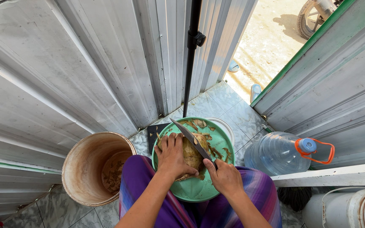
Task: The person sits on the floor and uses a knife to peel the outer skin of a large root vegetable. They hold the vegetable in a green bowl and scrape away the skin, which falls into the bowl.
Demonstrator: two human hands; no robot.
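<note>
A brown, husky coconut (192,153) rests in a green round basin (199,191) on my lap. My left hand (172,157) grips the coconut from the left side. My right hand (224,176) holds a long knife (188,136) by its handle. The blade slants up and to the left across the coconut's top. Brown husk peelings (216,152) lie scattered inside the basin.
A stained beige bucket (93,169) with husk scraps stands at my left. A clear water jug (281,153) with an orange handle lies at right, by a white container (351,207). A black pole (191,55) rises ahead. Corrugated metal walls flank an open doorway.
</note>
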